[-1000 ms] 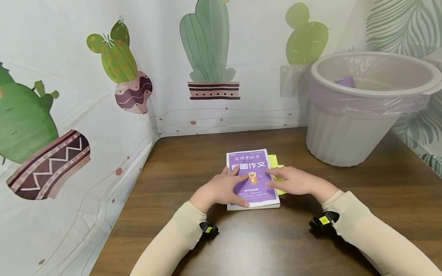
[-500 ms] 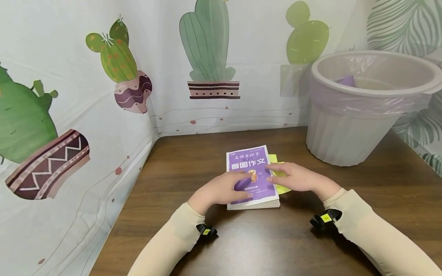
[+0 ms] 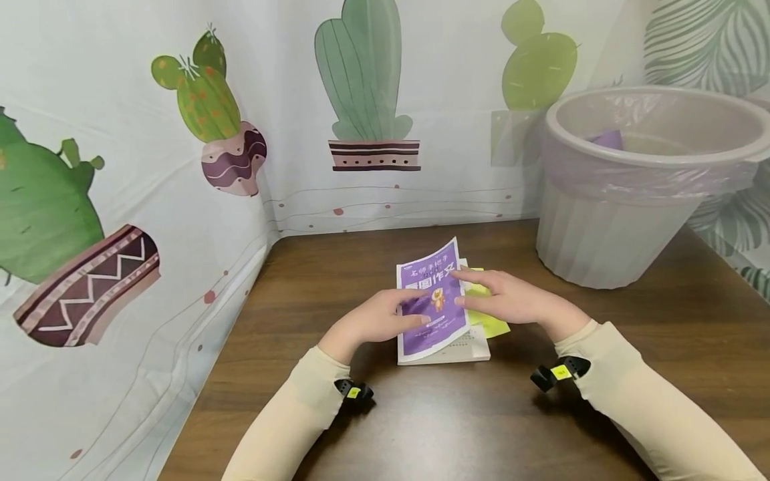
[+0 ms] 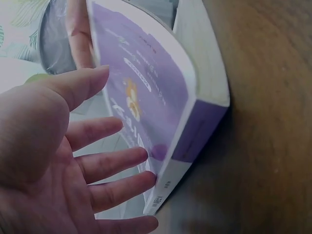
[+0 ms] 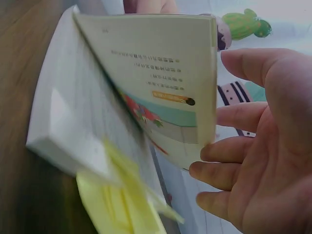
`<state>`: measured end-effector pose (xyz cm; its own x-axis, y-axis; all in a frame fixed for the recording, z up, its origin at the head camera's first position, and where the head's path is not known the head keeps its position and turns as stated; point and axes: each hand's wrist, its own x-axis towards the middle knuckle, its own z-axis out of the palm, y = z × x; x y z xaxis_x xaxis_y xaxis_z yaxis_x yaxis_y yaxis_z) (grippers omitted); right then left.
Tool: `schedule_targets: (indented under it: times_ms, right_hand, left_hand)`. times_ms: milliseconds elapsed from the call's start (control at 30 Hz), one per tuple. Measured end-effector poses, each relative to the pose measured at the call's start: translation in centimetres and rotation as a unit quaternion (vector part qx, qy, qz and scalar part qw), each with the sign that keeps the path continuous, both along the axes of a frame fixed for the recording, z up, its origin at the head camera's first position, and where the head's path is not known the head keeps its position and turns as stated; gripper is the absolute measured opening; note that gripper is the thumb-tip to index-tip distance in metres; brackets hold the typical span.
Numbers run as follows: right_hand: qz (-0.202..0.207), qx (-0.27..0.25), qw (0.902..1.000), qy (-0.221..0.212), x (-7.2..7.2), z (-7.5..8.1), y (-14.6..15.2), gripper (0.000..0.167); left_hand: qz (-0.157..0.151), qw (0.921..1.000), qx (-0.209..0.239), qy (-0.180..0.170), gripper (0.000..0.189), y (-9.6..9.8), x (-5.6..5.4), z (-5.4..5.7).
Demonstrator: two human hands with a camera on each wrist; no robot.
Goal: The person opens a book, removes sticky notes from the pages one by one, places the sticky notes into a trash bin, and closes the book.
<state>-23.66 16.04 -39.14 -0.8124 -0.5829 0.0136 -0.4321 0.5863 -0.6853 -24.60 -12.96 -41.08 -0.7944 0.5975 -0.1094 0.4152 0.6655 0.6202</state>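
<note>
Book (image 3: pixel 432 334) on the brown table (image 3: pixel 391 427), right between this person's two hands, spine on the left side; its purple cover (image 3: pixel 438 300) stands partly up, right edge raised and bowed, lion-ish cartoon on the front; from the right wrist side you can see a leaf of print with a coloured picture (image 5: pixel 163 119) on the inner face, and more pages lying flat underneath. Left hand (image 3: pixel 375 317) is over the spine side, fingers spread wide and loose, pinching nothing as far as I can see; can't tell which fingertips actually touch the cover. Right hand (image 3: pixel 514 296) is at the raised edge, fingers apart and only gently bent, fingertips right up against it; no firm hold that I can make out. Yellow-green sheets (image 3: pixel 493 325) poke out from the book's right side, under that hand; big grey bin (image 3: pixel 607 227) with a see-through liner stands further back on the right, something purple (image 3: pixel 609 139) inside; cactus-print cloth (image 3: pixel 289 100) hangs behind, fwiw.
</note>
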Motion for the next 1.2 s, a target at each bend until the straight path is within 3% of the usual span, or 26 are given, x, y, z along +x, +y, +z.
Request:
schedule_targets:
  times_ms: [367,433,533,600,733,900,1000,1100,1200]
  right_hand:
    - [0.038,-0.077,0.9962,-0.014,-0.4,0.7,-3.7,0.076]
    - [0.048,-0.094,0.9944,-0.012,-0.4,0.7,-4.5,0.074]
    - [0.059,-0.104,0.9928,-0.010,-0.4,0.8,-5.7,0.071]
    - [0.063,-0.108,0.9921,-0.012,-0.3,0.9,-6.4,0.070]
    - [0.069,-0.116,0.9906,-0.020,-0.2,0.9,-7.9,0.072]
    - [0.082,-0.116,0.9899,-0.009,0.0,0.8,-9.8,0.075]
    - [0.093,-0.103,0.9904,0.006,0.2,0.6,-10.8,0.076]
    - [0.101,-0.084,0.9912,0.015,0.5,0.3,-11.6,0.076]
    - [0.108,-0.069,0.9917,0.009,1.0,0.1,-12.1,0.075]
  left_hand:
    - [0.048,0.9972,0.057,-0.009,0.057,-1.2,-1.7,-0.3]
    - [0.052,0.9958,0.072,-0.022,0.055,-1.6,-2.0,-0.3]
    - [0.066,0.9912,0.091,-0.070,0.053,-2.4,-2.3,-0.1]
    - [0.082,0.9848,0.111,-0.106,0.051,-2.9,-2.5,0.1]
    - [0.128,0.9631,0.177,-0.157,0.047,-3.8,-2.8,0.8]
    - [0.183,0.9265,0.275,-0.180,0.044,-4.9,-3.2,1.7]
    - [0.218,0.9102,0.306,-0.173,0.044,-5.6,-3.4,2.1]
    - [0.241,0.9085,0.304,-0.156,0.045,-6.1,-3.6,2.4]
    - [0.253,0.9191,0.273,-0.130,0.047,-6.8,-3.8,2.4]
